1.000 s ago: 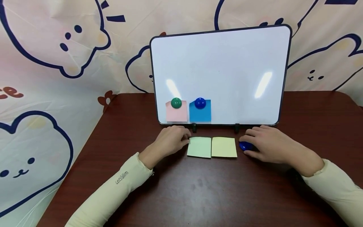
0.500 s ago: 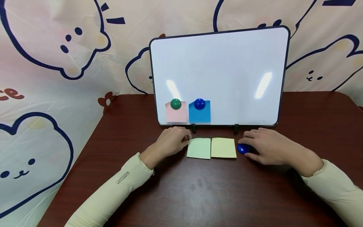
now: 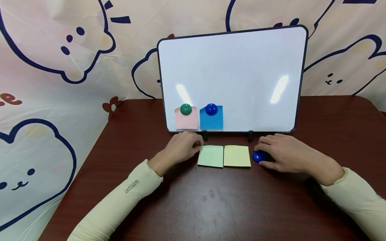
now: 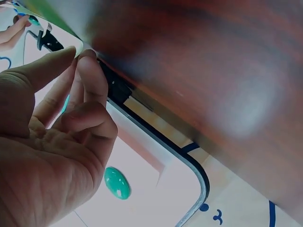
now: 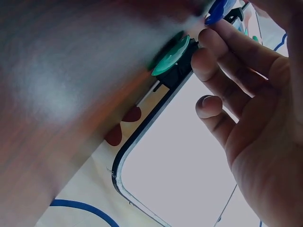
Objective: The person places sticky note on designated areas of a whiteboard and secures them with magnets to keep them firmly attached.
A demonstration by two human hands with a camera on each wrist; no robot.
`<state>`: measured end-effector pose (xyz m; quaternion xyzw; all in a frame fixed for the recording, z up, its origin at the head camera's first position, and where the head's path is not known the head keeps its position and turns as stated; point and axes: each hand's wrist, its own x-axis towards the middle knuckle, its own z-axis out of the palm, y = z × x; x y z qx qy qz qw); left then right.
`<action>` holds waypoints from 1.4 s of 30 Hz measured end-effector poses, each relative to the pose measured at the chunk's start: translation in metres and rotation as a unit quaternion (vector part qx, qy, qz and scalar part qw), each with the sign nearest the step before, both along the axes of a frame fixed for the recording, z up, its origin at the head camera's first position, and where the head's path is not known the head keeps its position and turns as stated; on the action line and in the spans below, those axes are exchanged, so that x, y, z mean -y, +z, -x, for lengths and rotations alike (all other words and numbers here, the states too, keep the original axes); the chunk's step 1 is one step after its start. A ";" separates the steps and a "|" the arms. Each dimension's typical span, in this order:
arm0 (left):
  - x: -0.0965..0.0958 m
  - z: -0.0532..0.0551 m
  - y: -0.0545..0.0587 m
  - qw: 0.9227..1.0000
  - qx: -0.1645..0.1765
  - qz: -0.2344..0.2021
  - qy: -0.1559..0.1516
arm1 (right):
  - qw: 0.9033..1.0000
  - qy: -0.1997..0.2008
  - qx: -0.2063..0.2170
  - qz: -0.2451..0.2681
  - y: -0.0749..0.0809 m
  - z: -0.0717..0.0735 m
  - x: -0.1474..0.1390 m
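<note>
Under the right hand, a blue magnet is partly hidden.

Can see more of the blue magnet at the right hand than a second ago, now showing farther out between fingertips and thumb, less tucked beneath the fingers. Has also come slightly closer to that thumb. At the left hand, have edged fingertips very slightly inward, toward the pale green note just beside them.
</note>
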<state>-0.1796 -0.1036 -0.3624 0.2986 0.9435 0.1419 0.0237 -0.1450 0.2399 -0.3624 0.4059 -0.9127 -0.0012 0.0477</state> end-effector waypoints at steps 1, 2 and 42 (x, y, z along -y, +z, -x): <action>0.000 0.000 0.000 1.000 0.003 -0.003 0.001 | 1.000 -0.002 0.003 0.001 0.000 0.000 0.000; 0.000 0.000 0.000 1.000 0.006 -0.006 0.001 | 1.000 -0.002 0.005 0.002 0.001 0.000 0.000; 0.002 0.003 0.004 0.989 -0.039 -0.142 -0.023 | 0.999 0.024 -0.023 0.025 0.000 0.001 -0.001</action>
